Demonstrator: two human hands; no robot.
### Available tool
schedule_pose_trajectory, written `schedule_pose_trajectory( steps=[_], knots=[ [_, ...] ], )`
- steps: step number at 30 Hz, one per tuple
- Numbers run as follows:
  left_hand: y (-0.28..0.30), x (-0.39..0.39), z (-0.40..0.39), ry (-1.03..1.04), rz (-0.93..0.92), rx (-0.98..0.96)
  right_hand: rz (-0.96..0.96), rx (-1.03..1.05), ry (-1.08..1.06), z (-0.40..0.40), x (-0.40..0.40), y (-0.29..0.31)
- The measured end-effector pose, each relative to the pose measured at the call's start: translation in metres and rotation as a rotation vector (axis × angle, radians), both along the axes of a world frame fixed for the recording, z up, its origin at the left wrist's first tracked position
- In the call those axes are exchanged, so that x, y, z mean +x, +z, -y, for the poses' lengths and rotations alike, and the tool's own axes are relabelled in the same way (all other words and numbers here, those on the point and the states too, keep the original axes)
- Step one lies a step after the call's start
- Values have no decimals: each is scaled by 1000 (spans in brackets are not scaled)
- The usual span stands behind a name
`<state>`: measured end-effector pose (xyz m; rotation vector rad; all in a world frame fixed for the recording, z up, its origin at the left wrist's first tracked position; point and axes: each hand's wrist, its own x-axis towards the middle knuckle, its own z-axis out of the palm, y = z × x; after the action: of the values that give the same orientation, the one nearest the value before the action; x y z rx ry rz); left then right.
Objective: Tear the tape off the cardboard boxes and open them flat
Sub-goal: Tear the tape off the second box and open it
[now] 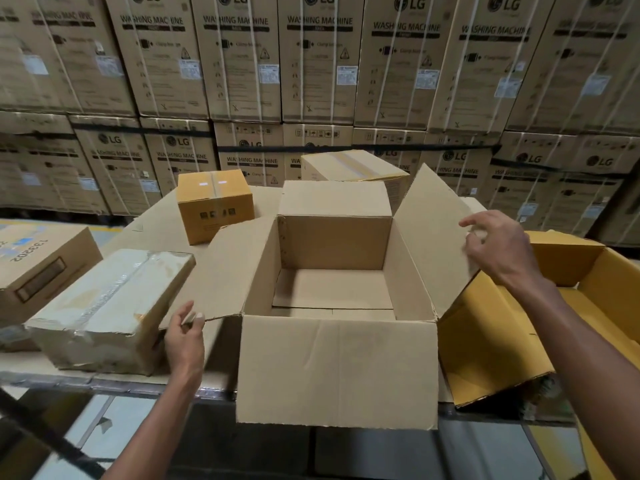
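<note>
a: head view status?

b: open box [336, 299] sits centre on the counter [239, 199], front wall hanging over the near edge. top is open, all four flaps out. no tape visible on top. bottom flaps still closed inside, so not flat yet.

a: hands?

b: left hand [185, 341] at the near corner of the left flap [221, 271], fingers curled, pinching a small pale scrap, looks like tape or the flap edge, can't tell which. right hand [498, 247] on the outer edge of the right flap [433, 237], fingers loosely bent around the edge, thumb side hidden, so a light hold at best.

a: rest of the pile?

b: left: taped box [110, 310], clear tape along the top seam, crinkled, still sealed. back left: small orange box [214, 202], taped shut. back centre: another sealed box [353, 166] with brown tape. right: yellow box [540, 323] tipped on its side, already open, not flattened. far left: labelled carton [41, 261], closed.

a: progress call?

b: early. one box with top open, one opened on its side, at least three sealed. none flat.

a: box condition?

b: plain brown corrugated, clean, slight crease on the front wall. should fold easily once the bottom seam is freed. background is a wall of stacked washing machine cartons [318, 57].
</note>
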<state>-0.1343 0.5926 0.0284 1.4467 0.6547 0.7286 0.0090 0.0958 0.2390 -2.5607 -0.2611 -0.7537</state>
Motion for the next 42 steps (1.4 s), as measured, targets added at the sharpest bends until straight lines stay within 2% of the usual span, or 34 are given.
schedule_pose_trajectory(
  steps=[4,8,11,14,17,19,23,35,38,42],
  knots=[
    [50,-7,0,85,36,196,-165,-39,-18,-1,18,9],
    [87,1,-15,38,76,443,-251,-65,26,-4,32,18],
    [119,12,-23,34,37,661,-298,-89,33,-6,41,24],
    [152,28,-32,-24,-95,801,-361,-122,52,-10,50,33],
    [180,49,-41,-119,-358,925,-388,-186,92,-15,60,41],
    [195,63,-42,-220,-442,923,-407,-196,109,-19,67,44],
    [216,93,-36,-354,-451,1004,-443,-214,117,-27,84,45],
    [231,169,-20,-491,-470,963,-511,-381,108,-57,140,37],
    [230,182,-22,-565,-548,1000,-533,-395,139,-60,145,40],
    [230,197,-28,-622,-564,1075,-559,-355,125,-59,150,40]
  ],
)
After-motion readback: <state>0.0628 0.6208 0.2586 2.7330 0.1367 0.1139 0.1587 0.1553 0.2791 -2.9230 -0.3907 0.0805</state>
